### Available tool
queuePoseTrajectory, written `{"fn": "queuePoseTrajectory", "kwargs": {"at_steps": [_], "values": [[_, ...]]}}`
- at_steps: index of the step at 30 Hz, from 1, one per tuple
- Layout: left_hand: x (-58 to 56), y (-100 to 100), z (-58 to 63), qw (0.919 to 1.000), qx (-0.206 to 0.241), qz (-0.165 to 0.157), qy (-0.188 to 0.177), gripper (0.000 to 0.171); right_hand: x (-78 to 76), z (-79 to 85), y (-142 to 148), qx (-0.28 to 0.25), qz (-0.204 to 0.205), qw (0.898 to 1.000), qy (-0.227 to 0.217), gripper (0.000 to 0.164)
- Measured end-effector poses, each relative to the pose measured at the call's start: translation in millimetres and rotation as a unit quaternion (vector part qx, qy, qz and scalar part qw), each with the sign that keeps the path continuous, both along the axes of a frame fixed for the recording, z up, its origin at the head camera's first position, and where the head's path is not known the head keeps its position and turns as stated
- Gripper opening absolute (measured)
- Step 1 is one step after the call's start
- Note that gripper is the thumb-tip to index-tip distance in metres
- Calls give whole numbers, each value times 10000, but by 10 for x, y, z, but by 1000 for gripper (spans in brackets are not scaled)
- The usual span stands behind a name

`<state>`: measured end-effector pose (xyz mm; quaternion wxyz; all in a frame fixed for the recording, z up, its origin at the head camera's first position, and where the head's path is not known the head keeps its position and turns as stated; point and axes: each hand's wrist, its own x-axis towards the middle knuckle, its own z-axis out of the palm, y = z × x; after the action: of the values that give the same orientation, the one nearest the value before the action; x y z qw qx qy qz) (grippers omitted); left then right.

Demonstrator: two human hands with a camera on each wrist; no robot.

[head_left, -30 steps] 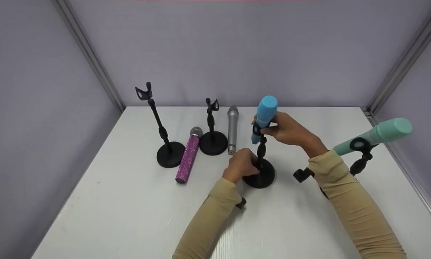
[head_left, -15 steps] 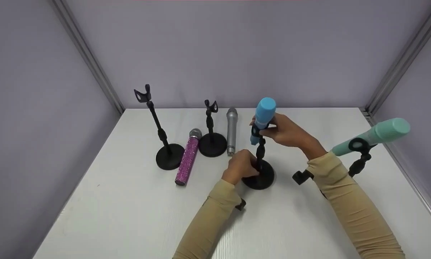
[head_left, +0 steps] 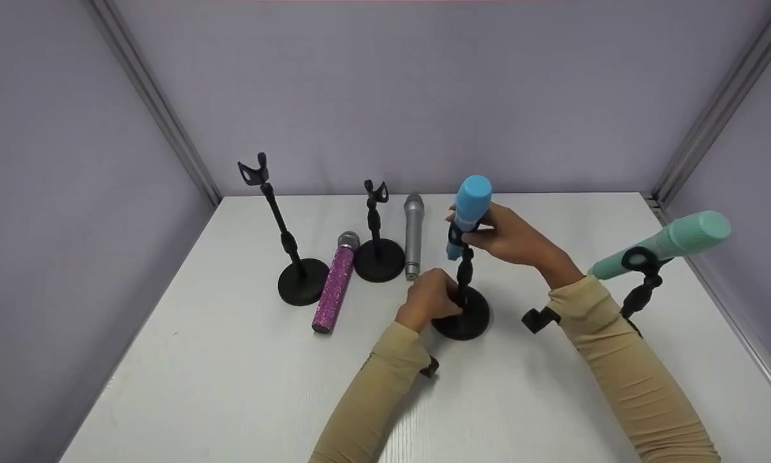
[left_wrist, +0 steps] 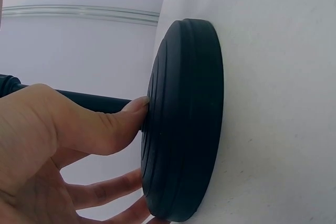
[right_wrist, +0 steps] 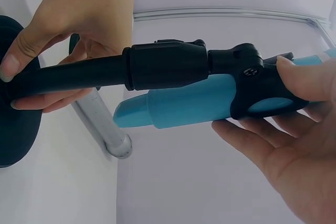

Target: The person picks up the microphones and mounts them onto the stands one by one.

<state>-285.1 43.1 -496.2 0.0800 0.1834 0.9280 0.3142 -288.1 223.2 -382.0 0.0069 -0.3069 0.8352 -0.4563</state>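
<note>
Sleeves in tan fabric cover the near side, over a white flat-topped table. Left hand has its thumb and fingers closed around the bottom of a black round-based mic stand, thumb tip right where the pole meets the disc. That base sits on the table.

Off to the right there's a mint-green cylindrical microphone tilted in the ring of another black stand, whose lower part is mostly behind the right sleeve.

Right hand is up top, gripping a sky-blue cylindrical microphone in the gripped stand's black clip: thumb on the clip, fingers under the mic. So the blue one's in its holder, tilted, head end up.

Over left, a glittery magenta microphone with a silver head lies between 2 more black stands, a tall one and a short one, both with bare clips. Just right of the shorter, a plain silver-grey microphone lies flat. Pale lilac-grey wall behind everything.
</note>
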Motion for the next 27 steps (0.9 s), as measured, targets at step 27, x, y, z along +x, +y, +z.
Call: {"fn": "queuePoseTrajectory", "kwargs": {"at_steps": [27], "values": [[-13,-38,26,9996,-57,-169,-231,21,178,-130,375,551,-478,9953,-637,65]]}}
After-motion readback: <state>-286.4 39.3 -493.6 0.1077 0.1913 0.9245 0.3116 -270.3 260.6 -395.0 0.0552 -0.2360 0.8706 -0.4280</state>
